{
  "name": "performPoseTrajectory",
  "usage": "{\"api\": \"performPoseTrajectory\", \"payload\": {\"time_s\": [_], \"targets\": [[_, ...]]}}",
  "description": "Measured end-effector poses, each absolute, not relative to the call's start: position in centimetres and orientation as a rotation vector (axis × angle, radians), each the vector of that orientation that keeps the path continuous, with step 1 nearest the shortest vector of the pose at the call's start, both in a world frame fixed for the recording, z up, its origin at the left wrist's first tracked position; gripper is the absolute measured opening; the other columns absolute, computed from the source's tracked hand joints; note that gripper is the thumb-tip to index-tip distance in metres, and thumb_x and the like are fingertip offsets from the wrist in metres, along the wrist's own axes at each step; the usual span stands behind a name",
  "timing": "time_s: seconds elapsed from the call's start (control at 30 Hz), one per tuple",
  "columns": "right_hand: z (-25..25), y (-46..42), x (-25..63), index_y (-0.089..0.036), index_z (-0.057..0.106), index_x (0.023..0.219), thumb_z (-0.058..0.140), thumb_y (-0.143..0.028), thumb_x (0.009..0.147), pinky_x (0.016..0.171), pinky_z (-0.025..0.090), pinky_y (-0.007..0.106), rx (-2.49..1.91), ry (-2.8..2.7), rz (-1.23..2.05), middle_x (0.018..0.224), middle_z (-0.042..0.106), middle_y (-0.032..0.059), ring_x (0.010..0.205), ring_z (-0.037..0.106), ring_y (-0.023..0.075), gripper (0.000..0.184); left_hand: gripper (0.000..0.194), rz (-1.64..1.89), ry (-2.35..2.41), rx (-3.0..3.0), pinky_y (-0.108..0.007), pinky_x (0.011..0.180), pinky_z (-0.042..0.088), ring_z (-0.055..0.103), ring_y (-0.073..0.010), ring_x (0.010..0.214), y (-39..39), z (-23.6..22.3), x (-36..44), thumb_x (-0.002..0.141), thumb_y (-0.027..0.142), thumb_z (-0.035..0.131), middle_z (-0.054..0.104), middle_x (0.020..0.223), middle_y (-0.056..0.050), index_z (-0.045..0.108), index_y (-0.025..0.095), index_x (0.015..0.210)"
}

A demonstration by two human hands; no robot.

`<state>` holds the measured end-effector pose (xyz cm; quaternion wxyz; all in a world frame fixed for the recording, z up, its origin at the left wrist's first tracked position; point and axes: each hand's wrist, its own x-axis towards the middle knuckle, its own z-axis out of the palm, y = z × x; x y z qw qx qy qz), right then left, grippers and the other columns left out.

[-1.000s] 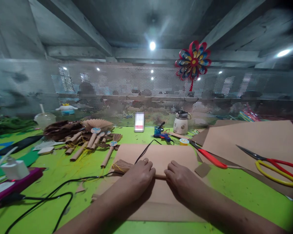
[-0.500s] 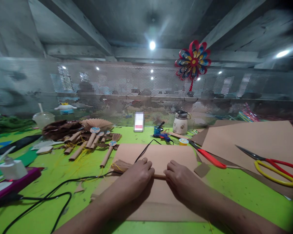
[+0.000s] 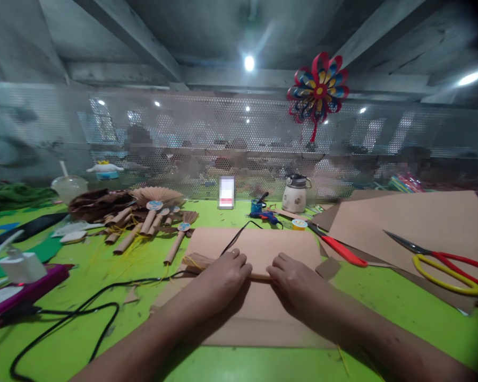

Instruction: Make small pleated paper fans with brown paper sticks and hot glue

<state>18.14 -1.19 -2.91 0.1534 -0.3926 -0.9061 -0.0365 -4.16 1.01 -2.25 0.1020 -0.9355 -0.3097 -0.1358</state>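
Observation:
Both hands grip the near edge of a sheet of tan kraft paper (image 3: pixel 258 241) that is folded over towards me. My left hand (image 3: pixel 229 273) is closed on the fold left of centre, a ring on one finger. On the other side, my right hand (image 3: pixel 289 273) pinches the same fold, with a short stretch of edge showing between the two. More brown paper (image 3: pixel 258 323) lies flat beneath. Beside my left hand are a small pleated paper piece (image 3: pixel 199 261) and a black cord (image 3: pixel 235 236). The thumbs are mostly hidden under the fold.
Paper fans with rolled handles (image 3: pixel 145 217) lie at the left, near a purple power strip (image 3: pixel 24 297). A glue gun (image 3: pixel 266 216), a tape roll (image 3: pixel 299 224) and a white bottle (image 3: pixel 293 195) stand behind. Red-and-yellow scissors (image 3: pixel 442 265) rest on brown paper at the right.
My hands stay on the fold with hardly any movement. The whole view has tipped slightly, so the table's things sit a little higher in the picture.

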Motion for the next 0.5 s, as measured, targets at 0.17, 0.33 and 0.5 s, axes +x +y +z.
{"api": "performPoseTrajectory", "payload": {"time_s": [0.17, 0.33, 0.5], "targets": [[-3.2, -0.5, 18.8, -0.014, 0.058, 0.089, 0.046, -0.011, 0.092, 0.067, 0.038, 0.03, -1.108, -2.518, 0.045, 0.09, 0.057, 0.0084, 0.079, 0.049, 0.0184, 0.013, 0.017, -0.508, -0.931, -2.824, -0.037, 0.078, 0.045, 0.053, -0.0209, 0.084, -0.4, -0.1, -3.8, 0.093, 0.013, 0.042, 0.06, 0.089, -0.007, 0.059, 0.015, 0.095], [-2.1, -0.9, 19.0, -0.016, 0.058, 0.08, 0.049, -0.025, 0.094, 0.056, 0.033, 0.026, -1.167, -1.998, 0.738, 0.075, 0.052, 0.0017, 0.064, 0.043, 0.0132, 0.019, 0.03, -0.949, -0.882, -2.75, -0.048, 0.098, 0.041, 0.05, -0.0276, 0.117, -0.3, 2.5, -4.0, 0.089, 0.011, 0.048, 0.059, 0.122, -0.015, 0.06, 0.016, 0.115], [-1.2, 0.1, 20.0, -0.013, 0.063, 0.078, 0.068, -0.044, 0.082, 0.055, 0.035, 0.026, -0.903, -1.587, 1.379, 0.065, 0.053, -0.0006, 0.058, 0.045, 0.0112, 0.031, 0.014, -1.79, -1.479, -2.879, -0.037, 0.084, 0.049, 0.064, -0.0238, 0.092, -0.6, 4.4, -3.5, 0.082, 0.024, 0.066, 0.072, 0.094, -0.009, 0.074, 0.019, 0.092]]}}
